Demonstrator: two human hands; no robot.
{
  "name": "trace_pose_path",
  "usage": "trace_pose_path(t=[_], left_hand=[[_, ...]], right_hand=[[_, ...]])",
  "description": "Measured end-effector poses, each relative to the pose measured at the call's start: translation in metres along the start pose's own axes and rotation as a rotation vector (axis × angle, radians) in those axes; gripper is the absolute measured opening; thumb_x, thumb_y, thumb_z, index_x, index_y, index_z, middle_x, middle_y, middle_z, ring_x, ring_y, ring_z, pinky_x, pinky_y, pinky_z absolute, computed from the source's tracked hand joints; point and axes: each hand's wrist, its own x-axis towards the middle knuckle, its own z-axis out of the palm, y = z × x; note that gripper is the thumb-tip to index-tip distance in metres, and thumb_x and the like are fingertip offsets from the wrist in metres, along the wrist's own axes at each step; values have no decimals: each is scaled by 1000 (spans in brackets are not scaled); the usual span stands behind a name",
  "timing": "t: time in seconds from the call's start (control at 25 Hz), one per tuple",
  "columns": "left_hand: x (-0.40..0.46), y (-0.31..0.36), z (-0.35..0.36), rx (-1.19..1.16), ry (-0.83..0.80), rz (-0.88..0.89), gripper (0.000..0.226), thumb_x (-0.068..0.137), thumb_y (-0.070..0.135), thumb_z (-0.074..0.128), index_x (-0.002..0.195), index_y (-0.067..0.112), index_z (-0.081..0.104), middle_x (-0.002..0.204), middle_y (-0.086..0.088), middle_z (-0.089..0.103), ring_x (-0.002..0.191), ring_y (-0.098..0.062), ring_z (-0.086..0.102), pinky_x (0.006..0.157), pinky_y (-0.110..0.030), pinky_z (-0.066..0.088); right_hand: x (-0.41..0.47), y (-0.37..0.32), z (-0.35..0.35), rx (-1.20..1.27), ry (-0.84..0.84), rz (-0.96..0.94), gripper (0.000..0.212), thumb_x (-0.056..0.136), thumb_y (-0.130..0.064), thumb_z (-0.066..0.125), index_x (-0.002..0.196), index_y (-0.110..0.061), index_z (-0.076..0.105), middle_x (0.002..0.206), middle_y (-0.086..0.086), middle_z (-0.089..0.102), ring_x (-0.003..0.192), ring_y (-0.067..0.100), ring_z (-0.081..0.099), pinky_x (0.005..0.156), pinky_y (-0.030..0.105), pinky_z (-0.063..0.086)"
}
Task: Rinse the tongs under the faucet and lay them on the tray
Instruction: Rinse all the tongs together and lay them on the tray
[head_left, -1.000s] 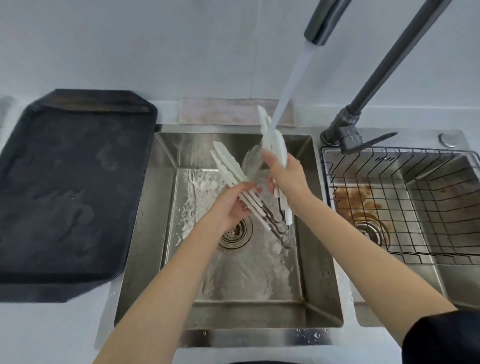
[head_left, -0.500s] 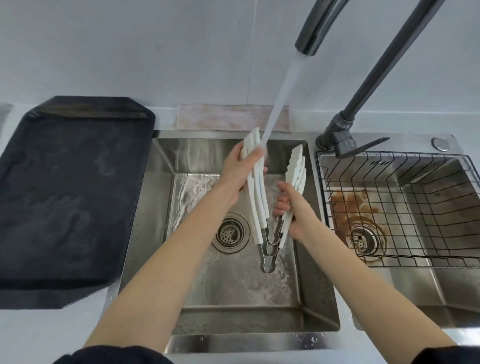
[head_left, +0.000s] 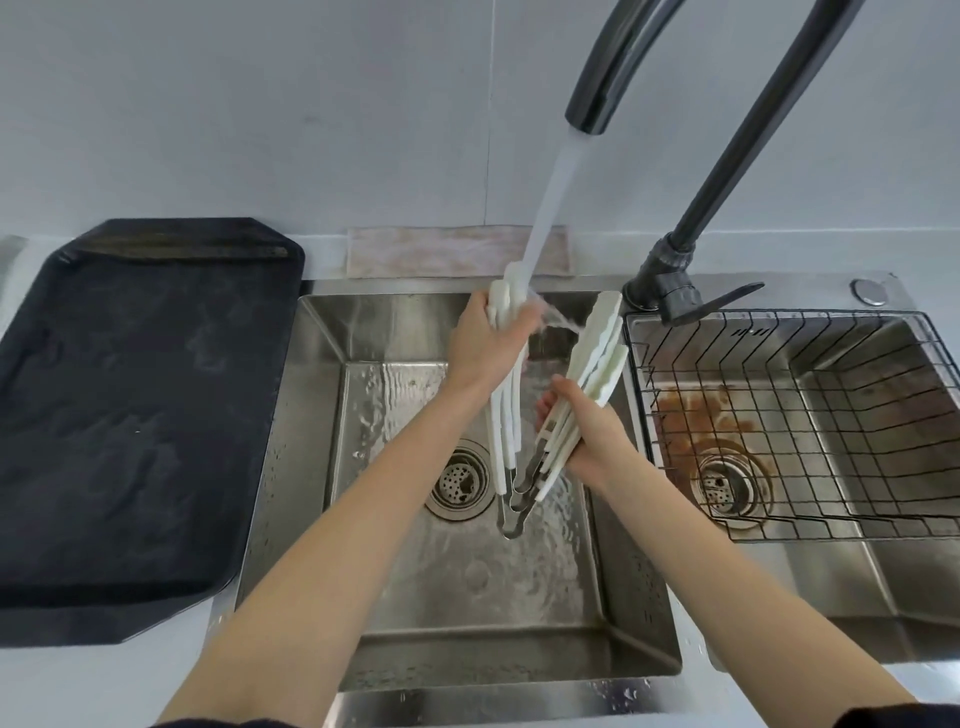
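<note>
Several white plastic-armed tongs with bare steel spring hinges are held over the left stainless steel sink basin, spread into a V with the hinges low near the round drain strainer and the tips pointing up and away. The left hand is closed around the far ends of the left bunch of arms, right where the stream from the dark curved faucet lands. The right hand is wrapped around the middle of the right bunch of arms, its scalloped tips free just beside the wire dish basket in the right basin.

They look light and stiff, though springy at the hinge, and wet plastic is likely slippery; being several nested together, they may slide apart. A firm hold round the mid-arms, squeezing them closed, seems the safest way to carry them. The dark rectangular tray lies on the counter, left of the sink, with nothing on it, so the laying down is not yet done
</note>
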Motion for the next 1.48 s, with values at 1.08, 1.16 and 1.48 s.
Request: trace_pose_path(t=[1.08, 1.16, 1.48], left_hand=[[-3, -23, -30, -488, 111, -226, 21, 89, 25, 59, 106, 13, 56, 81, 0, 67, 56, -7, 67, 64, -26, 55], [-6, -24, -33, -485, 95, -218, 15, 89, 25, 59, 100, 17, 57, 82, 1, 67, 58, -7, 67, 64, -24, 56], [-18, -21, -41, -518, 77, -180, 13, 89, 26, 59, 99, 18, 56, 84, 2, 68, 63, -7, 68, 59, -19, 56]], right_hand=[[7, -134, -39, -548, 389, -651, 17, 94, -27, 50, 87, -13, 59, 64, -4, 53, 57, 5, 52, 60, 15, 48], [8, -140, -37, -639, 433, -656, 20, 93, -29, 50, 95, -12, 61, 63, -4, 54, 56, 5, 52, 68, 23, 50], [-40, -61, -15, -628, 138, -547, 83, 88, -40, 56, 152, -16, 9, 135, 6, 56, 113, 17, 58, 102, 37, 45]])
